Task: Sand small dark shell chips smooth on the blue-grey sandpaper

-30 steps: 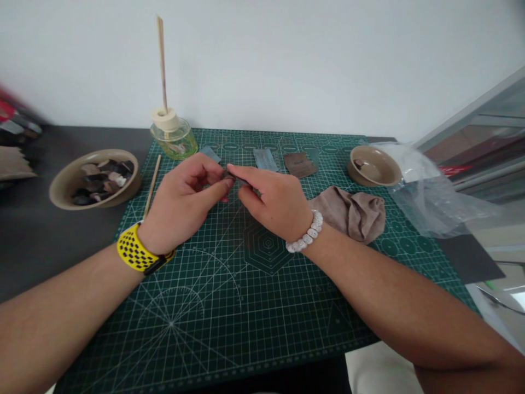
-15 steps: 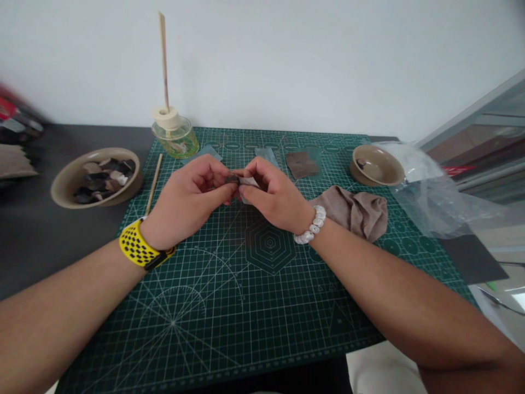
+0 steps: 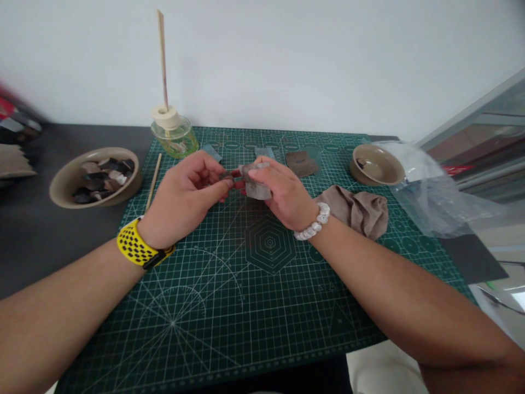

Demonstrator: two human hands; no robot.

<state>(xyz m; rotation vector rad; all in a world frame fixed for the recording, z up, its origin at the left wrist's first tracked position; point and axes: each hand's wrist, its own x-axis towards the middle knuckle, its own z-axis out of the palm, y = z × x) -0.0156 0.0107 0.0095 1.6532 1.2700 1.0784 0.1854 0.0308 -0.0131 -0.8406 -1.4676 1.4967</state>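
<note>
Small dark piece point(image 3: 225, 177): pinched in left hand point(image 3: 182, 197), above gridded green mat point(image 3: 205, 323); right hand point(image 3: 285, 192): closed on thin grey-brown sheet point(image 3: 258, 189). Apparently early: round tan left bowl point(image 3: 60, 186), many pieces point(image 3: 98, 178); matching right bowl point(image 3: 381, 171), one fragment point(image 3: 361, 163)

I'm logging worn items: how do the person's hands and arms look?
The left hand and right hand are gloveless; no sleeves show. The left wrist wears a yellow, dark-holed strap with a black section; the right, a whitish, dark-speckled bead bracelet.
</note>
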